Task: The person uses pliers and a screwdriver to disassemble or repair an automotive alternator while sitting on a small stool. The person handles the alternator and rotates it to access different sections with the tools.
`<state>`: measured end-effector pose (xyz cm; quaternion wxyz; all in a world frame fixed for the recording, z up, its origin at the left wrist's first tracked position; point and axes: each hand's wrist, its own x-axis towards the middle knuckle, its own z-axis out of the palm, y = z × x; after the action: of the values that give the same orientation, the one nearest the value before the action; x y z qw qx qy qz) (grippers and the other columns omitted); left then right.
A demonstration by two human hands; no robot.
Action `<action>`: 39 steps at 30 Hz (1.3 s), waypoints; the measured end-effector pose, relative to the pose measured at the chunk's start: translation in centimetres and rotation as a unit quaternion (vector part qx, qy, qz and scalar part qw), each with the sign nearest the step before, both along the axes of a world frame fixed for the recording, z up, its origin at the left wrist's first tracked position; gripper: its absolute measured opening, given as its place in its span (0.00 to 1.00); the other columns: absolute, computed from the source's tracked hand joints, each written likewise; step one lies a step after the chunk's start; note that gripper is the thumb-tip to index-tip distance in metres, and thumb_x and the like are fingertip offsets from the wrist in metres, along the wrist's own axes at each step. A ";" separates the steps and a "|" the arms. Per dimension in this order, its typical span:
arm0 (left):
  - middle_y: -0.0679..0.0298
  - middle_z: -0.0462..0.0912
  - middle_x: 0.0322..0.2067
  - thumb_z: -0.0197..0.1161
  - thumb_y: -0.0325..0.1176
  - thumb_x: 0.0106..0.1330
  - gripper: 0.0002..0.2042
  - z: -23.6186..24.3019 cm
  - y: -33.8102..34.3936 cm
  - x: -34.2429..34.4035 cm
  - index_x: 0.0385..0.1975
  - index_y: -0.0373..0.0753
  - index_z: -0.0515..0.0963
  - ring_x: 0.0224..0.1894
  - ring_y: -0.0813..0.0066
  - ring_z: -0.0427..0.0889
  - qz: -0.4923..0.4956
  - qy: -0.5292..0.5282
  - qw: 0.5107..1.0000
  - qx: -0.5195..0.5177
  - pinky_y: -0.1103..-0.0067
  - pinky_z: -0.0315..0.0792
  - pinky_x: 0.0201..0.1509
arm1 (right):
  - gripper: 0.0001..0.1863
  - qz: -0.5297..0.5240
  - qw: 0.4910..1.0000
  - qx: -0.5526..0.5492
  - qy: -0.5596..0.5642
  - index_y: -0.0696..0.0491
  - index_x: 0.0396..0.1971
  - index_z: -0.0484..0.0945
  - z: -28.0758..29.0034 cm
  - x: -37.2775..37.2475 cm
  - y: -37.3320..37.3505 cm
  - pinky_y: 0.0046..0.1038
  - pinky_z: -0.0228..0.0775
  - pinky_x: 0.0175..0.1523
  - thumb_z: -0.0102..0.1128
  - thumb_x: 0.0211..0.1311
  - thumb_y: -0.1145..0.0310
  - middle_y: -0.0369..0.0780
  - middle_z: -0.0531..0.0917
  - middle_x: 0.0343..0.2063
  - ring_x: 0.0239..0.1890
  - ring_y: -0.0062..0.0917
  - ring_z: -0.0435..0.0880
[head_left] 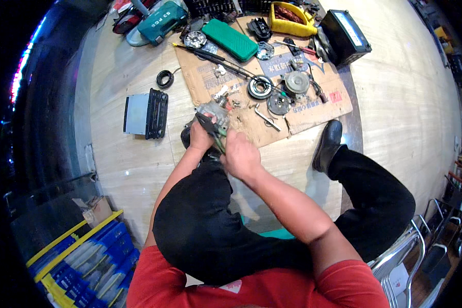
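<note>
My right hand [241, 154] is closed around the green handles of a pair of pliers [206, 123], whose dark jaws point up and left. Under the jaws sits a grey cast-metal housing [214, 109], possibly a car compressor body. My left hand [199, 136] is wrapped on its near side, beside my left shoe; the pliers partly cover these fingers. Whether the jaws bite on anything cannot be made out. Just beyond lie a black-rimmed pulley [260, 87], a round clutch plate [278, 103], a round metal unit with a cable [296, 83] and a hex key [267, 118].
Flattened cardboard [313, 110] lies under the parts. Behind stand a green case [230, 40], a yellow container [291, 19], a black battery [345, 37] and a teal toolbox [162, 23]. A boxy car radio [146, 114] and a black ring [165, 79] are on the left floor.
</note>
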<state>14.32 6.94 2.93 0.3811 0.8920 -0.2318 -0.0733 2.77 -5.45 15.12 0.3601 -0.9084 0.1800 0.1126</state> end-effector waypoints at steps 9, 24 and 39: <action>0.50 0.83 0.29 0.59 0.40 0.69 0.11 -1.4 0.7 0.7 0.34 0.39 0.79 0.34 0.50 0.83 -0.015 0.000 1.000 -0.020 0.64 0.75 0.39 | 0.30 0.009 0.999 0.006 0.050 0.58 0.52 0.62 0.1 -0.8 1.4 0.47 0.76 0.44 0.68 0.52 0.67 0.55 0.77 0.42 0.41 0.52 0.82; 0.50 0.83 0.28 0.58 0.38 0.69 0.10 -1.2 0.1 1.3 0.35 0.37 0.79 0.34 0.50 0.84 -0.010 0.003 1.000 -0.015 0.65 0.75 0.38 | 0.35 0.008 1.000 0.010 0.007 0.57 0.55 0.62 1.5 -0.6 0.5 0.48 0.76 0.46 0.71 0.51 0.65 0.54 0.78 0.41 0.42 0.51 0.83; 0.48 0.82 0.30 0.60 0.43 0.68 0.13 -1.0 0.3 1.0 0.35 0.39 0.78 0.35 0.45 0.82 -0.007 0.004 0.998 -0.055 0.61 0.75 0.39 | 0.30 0.004 1.000 0.008 0.023 0.57 0.51 0.63 0.6 -0.8 0.9 0.46 0.76 0.44 0.68 0.51 0.67 0.54 0.77 0.40 0.41 0.51 0.82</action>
<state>15.34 7.23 1.94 0.4297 0.8677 -0.2407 -0.0667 1.99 -4.51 15.69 0.3629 -0.9034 0.1838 0.1359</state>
